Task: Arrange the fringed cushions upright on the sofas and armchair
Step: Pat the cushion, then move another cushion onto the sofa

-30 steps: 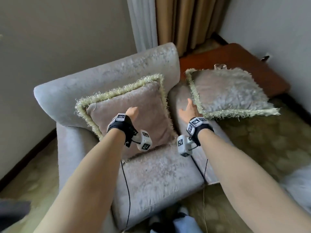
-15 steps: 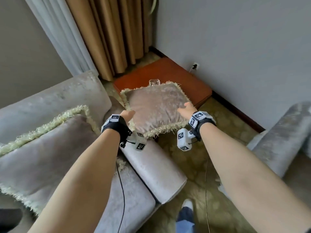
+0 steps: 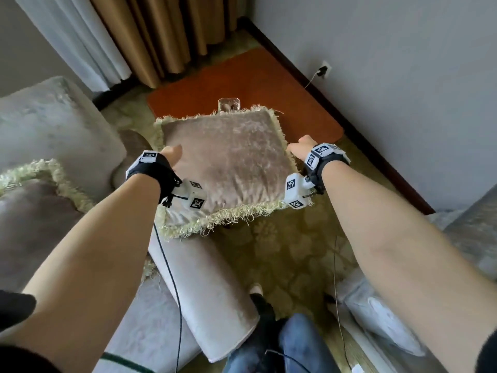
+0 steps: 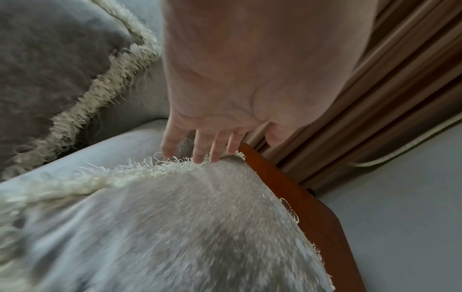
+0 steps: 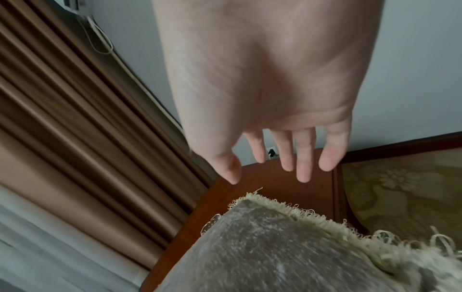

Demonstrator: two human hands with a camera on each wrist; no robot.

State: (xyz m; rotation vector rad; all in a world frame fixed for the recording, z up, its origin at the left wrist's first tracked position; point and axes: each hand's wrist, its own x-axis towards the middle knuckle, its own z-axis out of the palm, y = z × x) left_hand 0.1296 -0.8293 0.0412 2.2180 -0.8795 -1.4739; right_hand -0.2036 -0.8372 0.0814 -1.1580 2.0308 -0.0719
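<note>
A second earlier both hands had been in front of the armchair, where one fringed cushion already stood propped against the backrest; half a second earlier they had swung toward the second cushion, and now they bracketed it from either side. That second cushion lay flat, its near corner on the armchair's arm and its far part reaching over the low red-brown tabletop, so it was not yet upright anywhere. The left hand had its fingers stretched nearly straight and spread a little, their tips touching the pale fringe at the cushion's left edge without curling round it. The right hand was also spread, its fingers straight and apart, hanging just off the cushion's right edge; the wrist view showed a gap between the tips and the fringe, so it gripped nothing. A clear glass object stood on the tabletop just behind the cushion's far edge. The shift of both hands off the propped cushion suggested that one was finished and this one was next: likely a two-handed squeeze and lift, then carrying it to a seat, possibly the grey sofa at the right.
</note>
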